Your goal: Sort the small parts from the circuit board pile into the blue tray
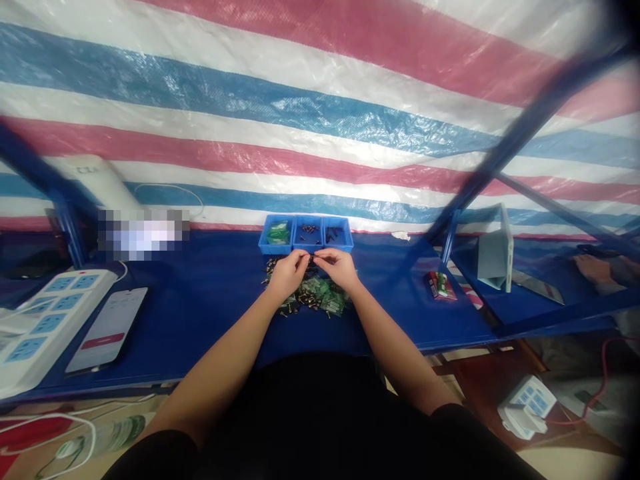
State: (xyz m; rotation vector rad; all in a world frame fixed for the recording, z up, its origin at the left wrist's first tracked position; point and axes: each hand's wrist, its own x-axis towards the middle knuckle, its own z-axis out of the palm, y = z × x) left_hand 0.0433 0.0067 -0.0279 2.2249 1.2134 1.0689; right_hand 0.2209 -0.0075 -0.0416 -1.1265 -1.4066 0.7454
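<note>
Over the near side of the bins, my left hand [290, 272] and my right hand [339, 267] are close together, both closed in a pinch. Something small and dark shows between the fingertips, too small to name. Below them spreads a heap of brass-coloured and dark screws [306, 298], mixed with greenish clear plastic packets [334, 298]. Just beyond stand three joined blue bins. The left bin [263, 248] contains green and clear packets, the middle bin [307, 249] a few small brownish screws, and the right bin [345, 248] dark, thin pieces.
A phone [107, 330] and a white power strip [60, 313] lie on the blue table [200, 313] at left. To the right are a small red box [445, 288] and a propped tablet [503, 250]. Another person's hand [593, 268] shows at far right, beyond a blue metal frame [480, 177].
</note>
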